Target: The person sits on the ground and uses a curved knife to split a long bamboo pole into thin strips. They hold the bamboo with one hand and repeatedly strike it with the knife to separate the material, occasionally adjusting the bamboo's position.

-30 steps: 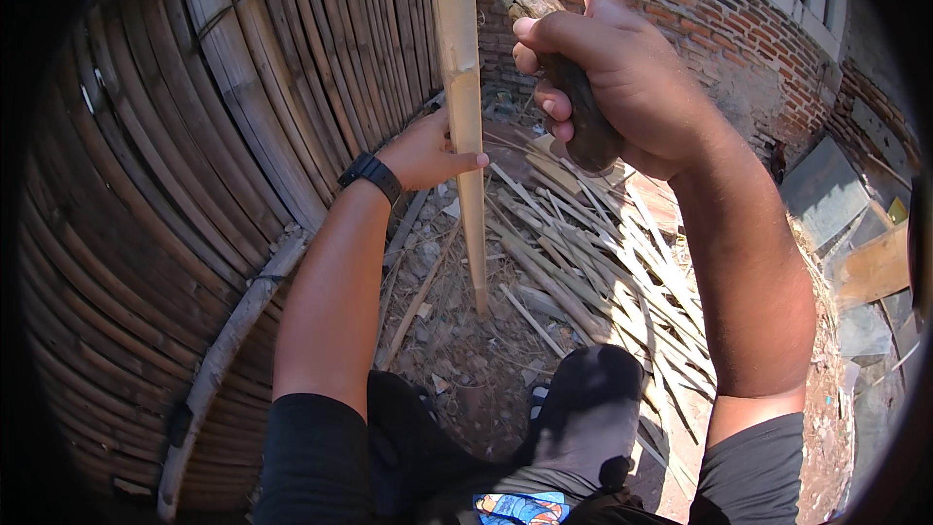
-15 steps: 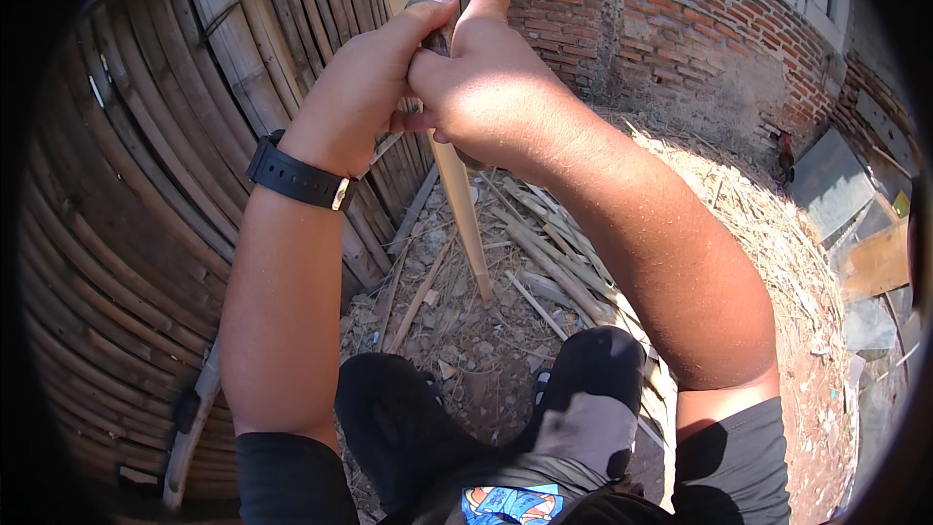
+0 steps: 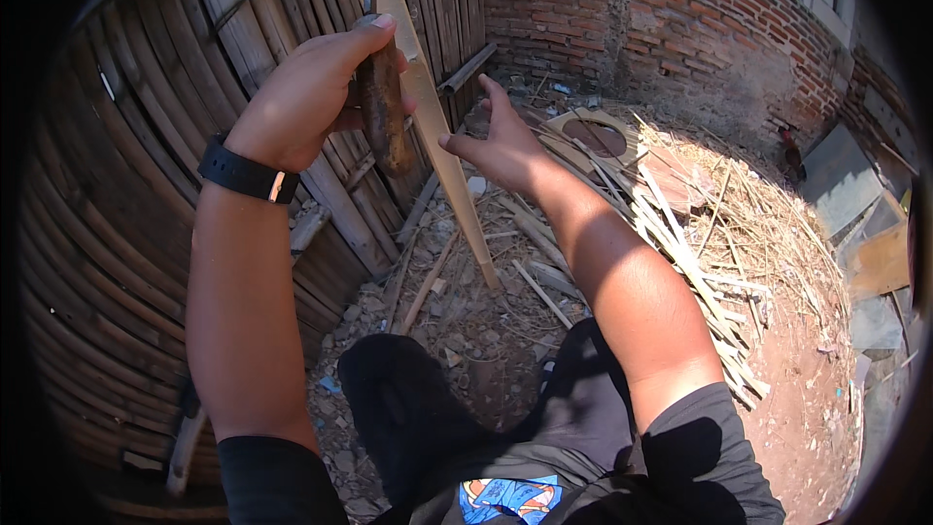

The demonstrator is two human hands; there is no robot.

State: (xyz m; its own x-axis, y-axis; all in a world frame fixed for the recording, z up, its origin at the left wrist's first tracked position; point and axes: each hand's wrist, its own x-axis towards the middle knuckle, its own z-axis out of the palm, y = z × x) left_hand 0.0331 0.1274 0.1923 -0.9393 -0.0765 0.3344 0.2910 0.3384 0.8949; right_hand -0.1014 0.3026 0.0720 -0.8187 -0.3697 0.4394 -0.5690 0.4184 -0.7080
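A curved wall of weathered bamboo slats [image 3: 126,233] fills the left of the frame. Before it, the person's left hand [image 3: 311,97], a black watch [image 3: 243,173] on its wrist, is clamped around the dark wooden handle of a knife [image 3: 384,117], whose blade runs up out of the top of the picture. Just right of the handle and touching it stands a long, pale, flat bamboo strip [image 3: 442,146], tilted, its lower end planted in the dirt [image 3: 466,340] among chips and splinters. The right hand [image 3: 505,141] is spread wide, fingers apart, its thumb tip touching the strip's right edge and gripping nothing. Further right lies a loose heap of split bamboo slivers [image 3: 680,233] on straw, with a red brick wall [image 3: 680,29] behind and grey slabs [image 3: 846,170] at the far edge.
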